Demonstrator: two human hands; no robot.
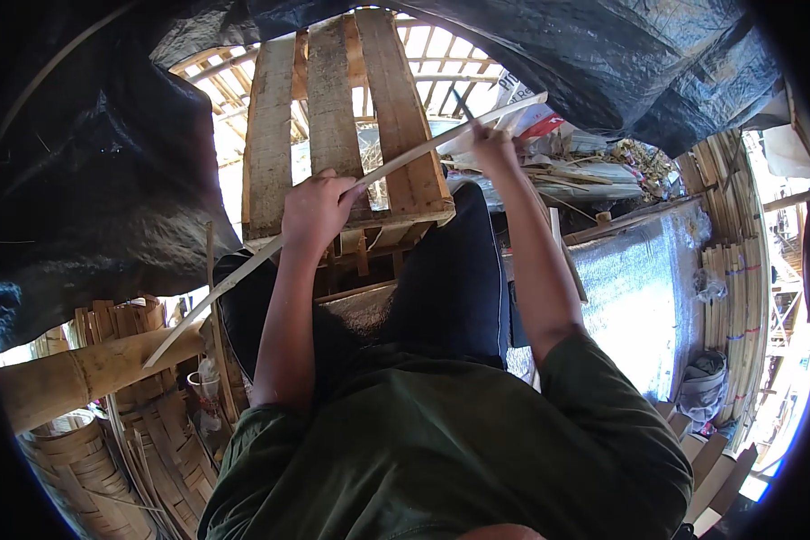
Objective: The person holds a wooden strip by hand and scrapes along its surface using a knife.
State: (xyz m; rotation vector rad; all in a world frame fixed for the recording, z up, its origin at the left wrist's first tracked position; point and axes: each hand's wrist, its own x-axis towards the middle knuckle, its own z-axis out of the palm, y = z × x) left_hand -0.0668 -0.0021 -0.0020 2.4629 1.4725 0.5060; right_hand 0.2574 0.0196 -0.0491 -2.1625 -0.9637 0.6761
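A long, pale bamboo strip (405,162) runs slantwise across the middle of the head view, from low at the left to high at the right. My left hand (319,209) is closed around it over the front of a slatted wooden stand (328,108). Farther along the strip, my right hand (495,148) is closed on a knife, whose dark, narrow blade (463,104) points up and away. The blade crosses the strip or lies right against it; I cannot tell which. The knife's handle is mostly hidden in my fingers.
Dark plastic sheeting (90,171) hangs at left and above right. A thick bamboo pole (90,373) lies at left, above woven bamboo baskets (76,459). Shiny silver sheeting (625,288) and bundled bamboo strips (733,306) are at right. Scraps (594,175) lie beyond my right arm.
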